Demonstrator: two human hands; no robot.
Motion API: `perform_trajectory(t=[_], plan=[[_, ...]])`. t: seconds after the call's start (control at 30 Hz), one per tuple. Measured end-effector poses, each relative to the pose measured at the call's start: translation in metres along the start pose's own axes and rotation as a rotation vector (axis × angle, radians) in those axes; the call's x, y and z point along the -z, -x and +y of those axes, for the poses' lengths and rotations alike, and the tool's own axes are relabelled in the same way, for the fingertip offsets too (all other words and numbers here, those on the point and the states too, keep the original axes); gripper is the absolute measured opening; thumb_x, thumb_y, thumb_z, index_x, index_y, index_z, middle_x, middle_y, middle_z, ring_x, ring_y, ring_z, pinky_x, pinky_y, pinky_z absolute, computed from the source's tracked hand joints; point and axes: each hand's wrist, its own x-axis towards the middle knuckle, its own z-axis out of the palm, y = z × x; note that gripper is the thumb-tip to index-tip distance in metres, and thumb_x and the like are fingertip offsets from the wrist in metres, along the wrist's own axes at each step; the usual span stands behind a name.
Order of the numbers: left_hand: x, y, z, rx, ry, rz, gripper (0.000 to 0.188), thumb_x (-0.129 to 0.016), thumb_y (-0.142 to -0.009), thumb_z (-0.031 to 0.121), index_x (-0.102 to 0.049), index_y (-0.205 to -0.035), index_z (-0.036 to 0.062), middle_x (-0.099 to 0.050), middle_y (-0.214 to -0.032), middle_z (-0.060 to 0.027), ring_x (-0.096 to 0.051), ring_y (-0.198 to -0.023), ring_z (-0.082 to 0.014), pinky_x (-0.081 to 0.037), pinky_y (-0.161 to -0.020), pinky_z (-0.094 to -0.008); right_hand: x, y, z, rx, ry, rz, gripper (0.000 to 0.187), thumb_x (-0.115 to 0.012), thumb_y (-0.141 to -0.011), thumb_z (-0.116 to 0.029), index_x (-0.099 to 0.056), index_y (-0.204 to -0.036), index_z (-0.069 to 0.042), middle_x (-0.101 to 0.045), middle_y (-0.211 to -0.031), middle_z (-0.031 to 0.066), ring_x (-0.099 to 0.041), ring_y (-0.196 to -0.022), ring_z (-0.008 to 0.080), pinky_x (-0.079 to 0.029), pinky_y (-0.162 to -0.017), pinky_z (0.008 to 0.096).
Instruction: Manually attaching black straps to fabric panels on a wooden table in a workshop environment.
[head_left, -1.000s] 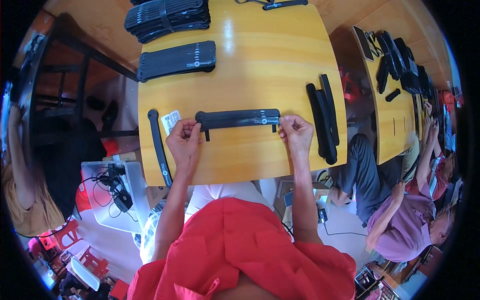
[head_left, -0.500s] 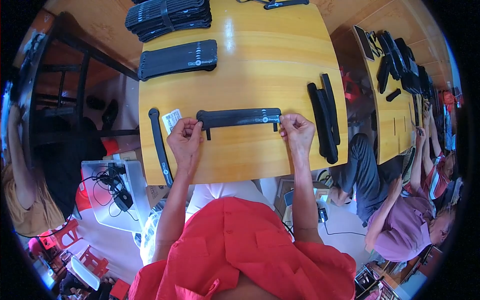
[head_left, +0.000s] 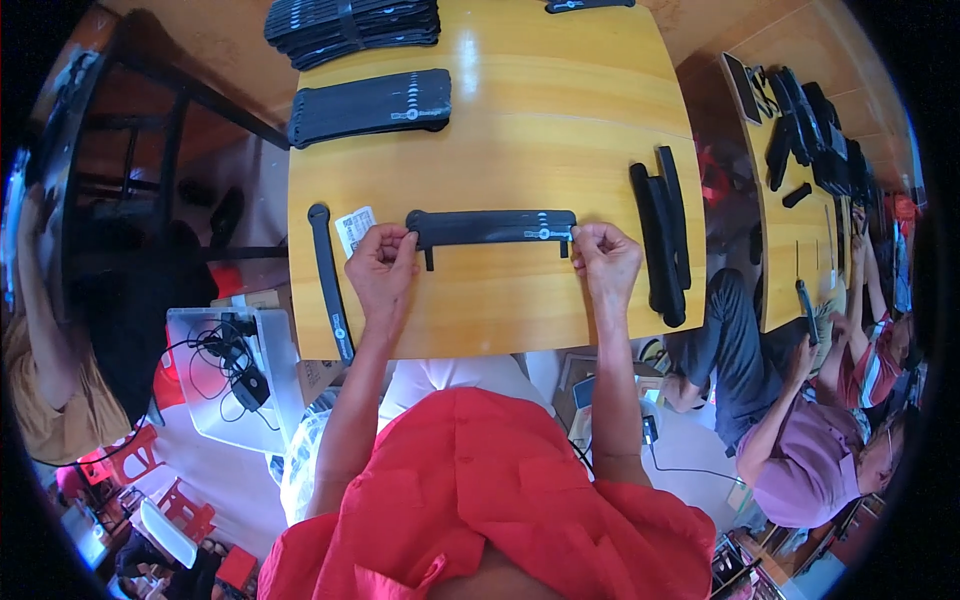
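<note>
A short stack of flat black straps lies crosswise on the yellow wooden table in front of me. My left hand pinches its rounded left end between thumb and fingers. At the opposite end, my right hand has its fingertips closed on the straps' edge. Two short dark tabs stick out from under the near side of the stack. Beside my left hand lie a white printed label and a single black strap with a round end, set lengthwise.
Farther off on the table are a flat strap pile and a taller banded bundle. Long black pieces lie to the right. A clear bin with cables stands at lower left. Co-workers sit at both sides.
The whole view has shifted slightly, so the table sits a little farther right and higher. Both hands keep their pinch on the strap stack. A co-worker at right has moved an arm.
</note>
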Motion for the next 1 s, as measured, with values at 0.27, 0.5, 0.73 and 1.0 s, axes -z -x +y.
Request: perform_trajectory(t=[0.27,0.5,0.73,1.0], plan=[[0.0001,-0.0008,-0.0024,0.015,0.022,-0.01,0.006,-0.064,-0.078,0.001,-0.06,-0.082,0.0001,-0.057,-0.067,-0.0011,-0.052,-0.056,-0.0038,-0.046,-0.045,-0.0185,-0.0012,0.0012,-0.0025,-0.033,-0.011,0.011,0.01,-0.066,-0.079,-0.007,-0.063,-0.074,0.002,-0.058,-0.057,0.001,-0.05,-0.044,0.0042,-0.037,-0.038,0.0182],[-0.0006,-0.0021,-0.0056,-0.025,0.01,0.008,0.006,-0.065,-0.078,0.002,-0.06,-0.08,-0.0003,-0.058,-0.065,-0.0014,-0.051,-0.054,-0.0038,-0.045,-0.045,-0.0188,-0.0016,0.0019,-0.0038,-0.023,0.018,0.015,0.01,-0.066,-0.079,-0.007,-0.063,-0.073,0.001,-0.057,-0.057,0.0004,-0.049,-0.045,0.0038,-0.038,-0.038,0.018],[-0.0011,-0.0014,-0.0067,-0.02,-0.019,0.016,0.006,-0.065,-0.077,0.002,-0.06,-0.079,0.0,-0.058,-0.065,-0.0012,-0.051,-0.054,-0.0041,-0.044,-0.046,-0.0189,-0.0021,0.0017,-0.0032,-0.015,0.031,0.024,0.01,-0.066,-0.079,-0.005,-0.063,-0.073,0.002,-0.057,-0.057,0.0007,-0.048,-0.045,0.0036,-0.038,-0.039,0.0179],[-0.0027,-0.0016,-0.0056,-0.032,-0.062,0.03,0.006,-0.065,-0.076,0.001,-0.06,-0.079,-0.0003,-0.058,-0.065,-0.0011,-0.051,-0.055,-0.0044,-0.043,-0.052,-0.0186,-0.0015,0.0003,0.0018,-0.03,0.003,0.028,0.011,-0.065,-0.079,-0.006,-0.063,-0.072,0.001,-0.057,-0.056,0.0003,-0.047,-0.043,0.0034,-0.036,-0.038,0.0185]])
